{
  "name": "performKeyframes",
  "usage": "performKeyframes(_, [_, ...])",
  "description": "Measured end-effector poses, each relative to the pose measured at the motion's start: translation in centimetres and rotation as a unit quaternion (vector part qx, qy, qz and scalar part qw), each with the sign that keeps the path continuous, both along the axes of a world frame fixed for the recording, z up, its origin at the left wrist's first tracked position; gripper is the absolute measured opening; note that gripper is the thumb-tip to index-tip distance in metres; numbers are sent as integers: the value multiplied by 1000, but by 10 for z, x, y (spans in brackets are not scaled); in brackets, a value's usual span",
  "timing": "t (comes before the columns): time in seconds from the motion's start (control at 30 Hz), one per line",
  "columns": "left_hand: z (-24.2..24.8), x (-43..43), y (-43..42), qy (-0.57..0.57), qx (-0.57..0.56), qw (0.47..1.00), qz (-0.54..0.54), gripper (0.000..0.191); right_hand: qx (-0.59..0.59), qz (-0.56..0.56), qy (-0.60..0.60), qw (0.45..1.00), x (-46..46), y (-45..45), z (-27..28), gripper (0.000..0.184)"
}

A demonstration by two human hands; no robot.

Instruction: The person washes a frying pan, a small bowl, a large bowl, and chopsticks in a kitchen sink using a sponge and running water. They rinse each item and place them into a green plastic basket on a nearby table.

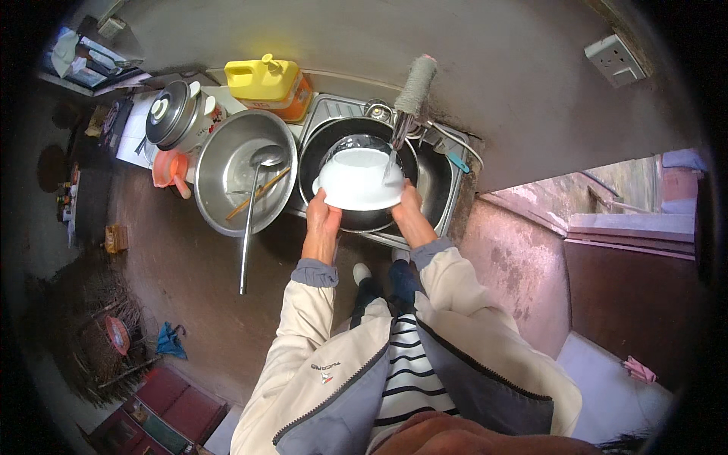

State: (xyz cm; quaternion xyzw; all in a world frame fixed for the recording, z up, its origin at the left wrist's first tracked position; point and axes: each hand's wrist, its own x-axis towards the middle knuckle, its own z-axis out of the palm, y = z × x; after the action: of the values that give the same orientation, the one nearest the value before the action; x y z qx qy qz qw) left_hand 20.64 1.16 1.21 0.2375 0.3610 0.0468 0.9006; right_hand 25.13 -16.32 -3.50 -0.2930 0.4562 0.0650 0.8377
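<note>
A white bowl (361, 181) is held upside down, its base facing up, above a dark round pan (318, 136) set in the stainless steel sink (449, 210). My left hand (323, 219) grips the bowl's rim on the left side, and my right hand (408, 205) grips it on the right. Water runs from the faucet (401, 126), whose upper part is wrapped in grey material, down at the bowl's right side. Beneath the bowl, the inside of the pan is partly hidden.
Left of the sink stands a large metal basin (213, 176) with a long-handled ladle (248, 227) and chopsticks (267, 190). Behind it is a yellow jug (264, 79). Farther left are a lidded pot (170, 116) and an orange dipper (169, 166). A teal-handled tool (458, 162) lies at the sink's right corner.
</note>
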Motion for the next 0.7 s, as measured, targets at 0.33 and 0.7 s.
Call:
performKeyframes(0.33, [-1,-6,-76,-26,148,984,95,30,-210,90,-5,974,-57,-11,-36,33])
performKeyframes(0.7, [27,-2,-103,-27,97,994,40,28,-669,403,-450,434,-58,-30,101,36])
